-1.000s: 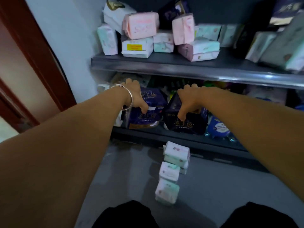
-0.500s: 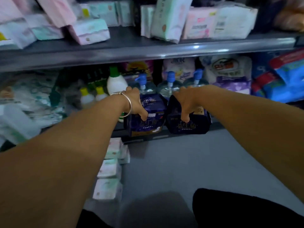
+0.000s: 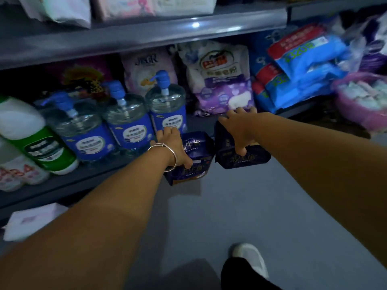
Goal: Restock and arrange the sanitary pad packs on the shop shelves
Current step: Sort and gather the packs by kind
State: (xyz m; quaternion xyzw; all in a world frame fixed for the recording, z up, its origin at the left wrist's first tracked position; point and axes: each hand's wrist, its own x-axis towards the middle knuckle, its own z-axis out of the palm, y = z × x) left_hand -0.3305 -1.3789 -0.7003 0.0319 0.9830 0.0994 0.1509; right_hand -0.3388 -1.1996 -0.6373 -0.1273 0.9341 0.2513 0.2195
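Down low, two dark pad packs, left hand (image 3: 174,146) grip holding one (image 3: 189,158), right hand (image 3: 238,127) grip the other (image 3: 243,156).

We see both forearms bare, without sleeves. The left wrist wears a thin silver bangle (image 3: 167,156). Below, a dark trouser leg (image 3: 238,275) ends at a white shoe (image 3: 250,256).

Both bare arms stretched forward; the left hand (image 3: 172,144) and right hand (image 3: 238,126) each gripped a pack from above.
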